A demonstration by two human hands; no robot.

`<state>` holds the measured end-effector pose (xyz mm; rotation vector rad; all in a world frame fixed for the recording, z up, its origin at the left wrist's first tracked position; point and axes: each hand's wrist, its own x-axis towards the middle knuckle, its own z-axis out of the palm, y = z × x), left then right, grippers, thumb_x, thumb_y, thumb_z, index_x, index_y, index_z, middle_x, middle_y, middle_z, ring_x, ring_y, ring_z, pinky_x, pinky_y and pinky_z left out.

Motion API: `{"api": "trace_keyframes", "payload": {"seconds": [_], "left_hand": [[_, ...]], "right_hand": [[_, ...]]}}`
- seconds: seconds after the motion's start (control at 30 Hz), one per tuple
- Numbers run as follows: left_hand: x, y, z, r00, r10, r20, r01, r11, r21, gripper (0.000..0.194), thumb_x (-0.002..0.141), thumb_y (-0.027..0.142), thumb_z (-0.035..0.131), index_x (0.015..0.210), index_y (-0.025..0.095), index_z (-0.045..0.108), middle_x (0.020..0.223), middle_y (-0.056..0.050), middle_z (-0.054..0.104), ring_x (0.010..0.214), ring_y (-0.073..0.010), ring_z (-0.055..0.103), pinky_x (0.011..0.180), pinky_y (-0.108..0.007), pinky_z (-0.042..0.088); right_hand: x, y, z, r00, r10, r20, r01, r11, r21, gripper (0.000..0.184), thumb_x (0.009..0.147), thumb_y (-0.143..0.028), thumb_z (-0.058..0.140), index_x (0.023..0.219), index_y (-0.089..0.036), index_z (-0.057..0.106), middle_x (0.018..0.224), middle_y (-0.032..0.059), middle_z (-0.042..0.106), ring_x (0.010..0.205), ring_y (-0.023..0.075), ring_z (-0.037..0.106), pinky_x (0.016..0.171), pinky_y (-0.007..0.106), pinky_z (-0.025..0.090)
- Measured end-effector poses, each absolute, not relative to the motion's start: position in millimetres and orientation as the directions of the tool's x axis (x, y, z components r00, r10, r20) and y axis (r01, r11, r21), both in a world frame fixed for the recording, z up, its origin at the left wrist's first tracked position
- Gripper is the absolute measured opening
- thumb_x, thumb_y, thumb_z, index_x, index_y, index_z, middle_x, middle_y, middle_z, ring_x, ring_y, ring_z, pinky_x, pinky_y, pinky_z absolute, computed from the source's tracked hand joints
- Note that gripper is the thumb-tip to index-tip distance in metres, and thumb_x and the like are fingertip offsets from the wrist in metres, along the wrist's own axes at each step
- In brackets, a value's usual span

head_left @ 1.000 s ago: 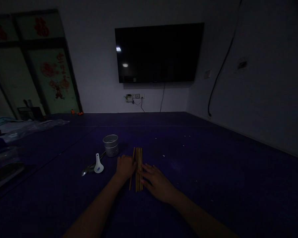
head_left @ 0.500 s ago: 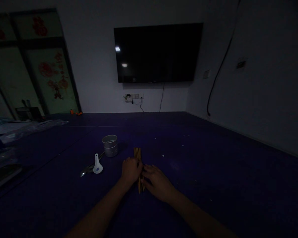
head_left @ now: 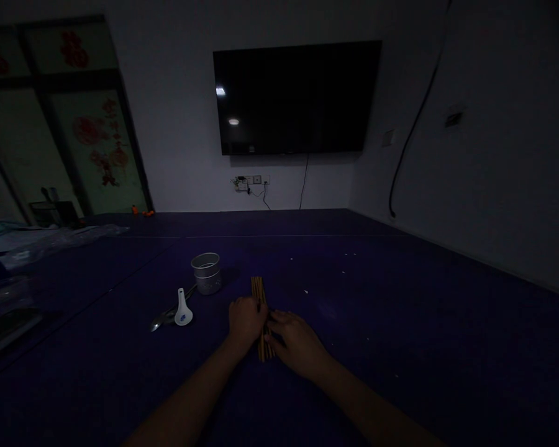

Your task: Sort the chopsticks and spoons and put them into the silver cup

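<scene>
A bundle of several brown chopsticks (head_left: 258, 287) lies on the dark blue surface, pointing away from me. My left hand (head_left: 246, 320) is closed around its middle, thumb on the right side. From the right, my right hand (head_left: 295, 341) grips the same bundle a little nearer to me, its thumb and fingertips curled against the sticks. The bundle's middle is partly hidden by both hands. To the left stands a silver metal cup (head_left: 207, 274). Beside it lies a white soup spoon (head_left: 183, 310) with a blue mark, partly over metal spoons (head_left: 163, 319).
Small white scraps (head_left: 306, 292) are scattered over the blue surface (head_left: 377, 310). Clear plastic wrap (head_left: 65, 239) and a dark flat object (head_left: 9, 332) lie at the far left. A television (head_left: 298, 99) hangs on the back wall above sockets and cables.
The near ends of the chopsticks look slightly more spread and more even. Both hands have stayed in almost the same place.
</scene>
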<state>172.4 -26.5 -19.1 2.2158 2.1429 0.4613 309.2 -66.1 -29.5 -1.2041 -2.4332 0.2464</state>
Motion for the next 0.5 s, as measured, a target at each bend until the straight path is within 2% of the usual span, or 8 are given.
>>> {"api": "trace_keyframes", "payload": {"seconds": [0.5], "left_hand": [[170.6,-21.3,-21.2,0.0,0.983,0.183,0.972,-0.043,0.231,0.039,0.086,0.038,0.037,0.087,0.018,0.07,0.084,-0.009,0.072,0.085,-0.0204,0.065,0.074,-0.029,0.04]], "right_hand": [[309.0,-67.0,-29.8,-0.512,0.809,0.289,0.758,0.583,-0.29,0.027,0.088,-0.027,0.046,0.109,-0.02,0.063,0.116,0.0093,0.063,0.109,0.023,0.056,0.097,0.036,0.037]]}}
